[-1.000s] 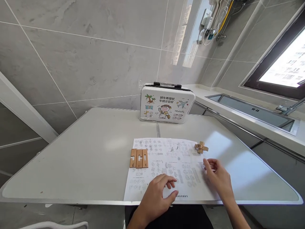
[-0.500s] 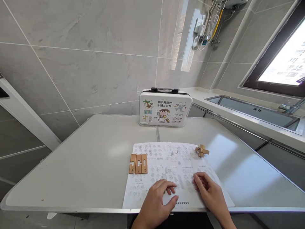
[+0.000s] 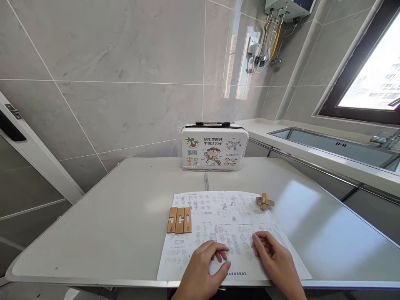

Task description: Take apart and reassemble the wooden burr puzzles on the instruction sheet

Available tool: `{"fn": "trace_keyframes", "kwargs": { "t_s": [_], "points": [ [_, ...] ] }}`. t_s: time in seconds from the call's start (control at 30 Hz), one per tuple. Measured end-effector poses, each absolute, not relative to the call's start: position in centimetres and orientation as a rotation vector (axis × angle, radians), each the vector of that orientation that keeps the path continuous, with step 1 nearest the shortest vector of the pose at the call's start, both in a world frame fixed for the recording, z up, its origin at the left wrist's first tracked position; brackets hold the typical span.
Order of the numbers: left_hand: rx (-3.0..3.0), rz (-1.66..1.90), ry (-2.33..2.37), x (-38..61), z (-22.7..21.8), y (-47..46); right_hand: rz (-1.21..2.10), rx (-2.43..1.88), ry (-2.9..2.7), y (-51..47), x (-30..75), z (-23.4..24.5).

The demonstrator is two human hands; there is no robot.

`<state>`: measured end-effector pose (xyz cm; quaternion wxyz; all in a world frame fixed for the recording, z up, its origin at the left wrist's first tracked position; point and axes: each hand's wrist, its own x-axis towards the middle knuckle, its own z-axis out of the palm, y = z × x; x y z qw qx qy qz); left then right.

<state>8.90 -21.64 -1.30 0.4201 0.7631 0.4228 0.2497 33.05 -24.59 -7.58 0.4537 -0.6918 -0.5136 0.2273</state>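
A printed instruction sheet point(image 3: 225, 221) lies flat on the white table point(image 3: 109, 225). My left hand point(image 3: 203, 266) rests on its near edge, fingers curled loosely and apart, holding nothing. My right hand point(image 3: 275, 260) rests beside it on the sheet, fingers bent and apart, holding nothing. Three numbered wooden puzzle pieces point(image 3: 179, 220) lie side by side at the sheet's left edge. An assembled wooden cross puzzle point(image 3: 264, 201) sits at the sheet's far right corner, apart from both hands.
A white tin case with cartoon prints point(image 3: 214, 149) stands upright at the table's far edge against the tiled wall. A counter with a sink point(image 3: 337, 146) runs along the right under a window. A door point(image 3: 28, 154) is at the left.
My right hand has drawn back from near the cross puzzle toward me and to the left, closer to my left hand. The view has tilted slightly.
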Motion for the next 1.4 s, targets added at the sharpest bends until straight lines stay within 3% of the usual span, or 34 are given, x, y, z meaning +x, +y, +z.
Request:
{"fn": "trace_keyframes", "kwargs": {
  "t_s": [0.87,1.1,1.23,1.4],
  "points": [
    [1.899,0.724,1.101,8.5,-0.8,-22.0,0.572,-1.659,-1.259,-24.6,32.9,-7.5],
    [1.994,1.033,1.603,2.9,-1.7,-19.3,0.615,-1.667,-1.474,-23.9,31.5,-6.1],
    [2.030,1.040,1.822,0.1,-2.5,-17.5,0.748,-1.512,-1.749,-22.4,27.9,-3.4],
    [2.103,0.951,1.807,-0.8,-3.0,-16.6,0.665,-1.381,-1.986,-20.0,21.7,-2.2]
  ]
}}
